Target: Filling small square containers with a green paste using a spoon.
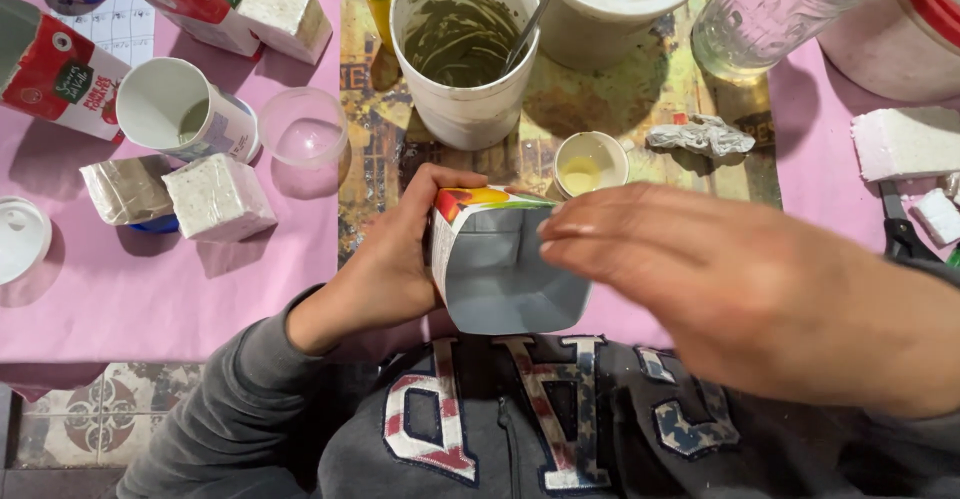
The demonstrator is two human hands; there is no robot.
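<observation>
Left hand point(385, 264) grips the cut-open carton point(500, 264) by its side wall, just above the lap. Right hand point(740, 289) hovers open, blurred, over the carton's far edge. Keep the carton upright; the white bucket point(465, 54) stands directly beyond on the bench point(150, 289).

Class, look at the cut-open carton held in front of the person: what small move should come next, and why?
Probably steady the carton upright with the left hand, then bring the right hand to its rim. The left hand already grips its side; the right hand hovers blurred above the open, empty, silver-lined inside. The tub of dark mix with a spoon stands just behind.
</observation>
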